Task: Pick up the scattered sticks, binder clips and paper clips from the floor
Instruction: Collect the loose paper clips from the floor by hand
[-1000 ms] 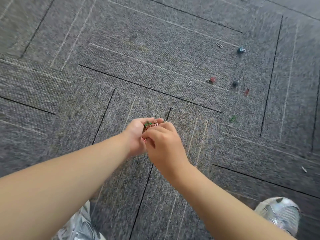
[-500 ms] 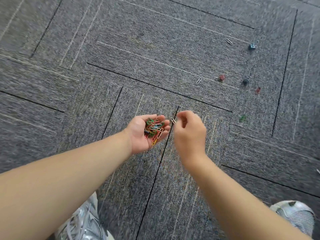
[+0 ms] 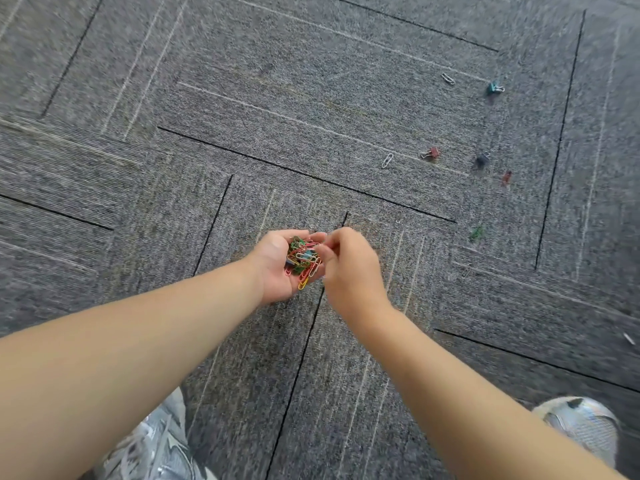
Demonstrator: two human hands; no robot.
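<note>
My left hand is cupped palm-up around a pile of coloured paper clips. My right hand is blurred, its fingertips pinched together right over that pile; whether it holds a clip I cannot tell. On the grey carpet to the upper right lie a silver paper clip, a second silver paper clip, a red binder clip, a teal binder clip, a dark binder clip, a small red clip and a green clip.
Grey carpet tiles with dark seams cover the floor. My two light sneakers show at the bottom, the left sneaker and the right sneaker. A small pale piece lies at the right edge.
My right hand pulled away from the left hand half a second ago with a silver clip at its fingertips, then came back over the pile. The view shifted slightly.
</note>
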